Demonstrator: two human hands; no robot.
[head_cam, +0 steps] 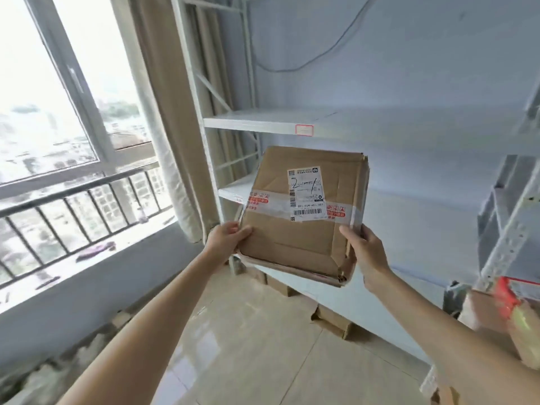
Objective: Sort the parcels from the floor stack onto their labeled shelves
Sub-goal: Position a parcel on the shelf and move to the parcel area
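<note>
Both hands hold one brown parcel (304, 217) up in front of a white rack (222, 124), clear of the floor and of every shelf. The left hand (226, 239) grips its lower left edge, thumb on the top face, fingers hidden beneath. The right hand (365, 247) grips the lower right edge the same way, thumb lying along the side. The parcel tilts, its far end raised toward the rack. A white label (306, 194) with barcodes and a handwritten mark, perhaps a "2", sits on the top face, across a band of printed tape (263, 200).

Behind it, an upper shelf (263, 121) carries a small red-bordered tag (304, 130) on its front lip; the writing is too blurred to read. A lower shelf (233, 190) shows just left of the parcel. More boxes (333, 320) lie on the tiled floor (248, 346) under the rack. A window (58, 97) with a railing is at left.
</note>
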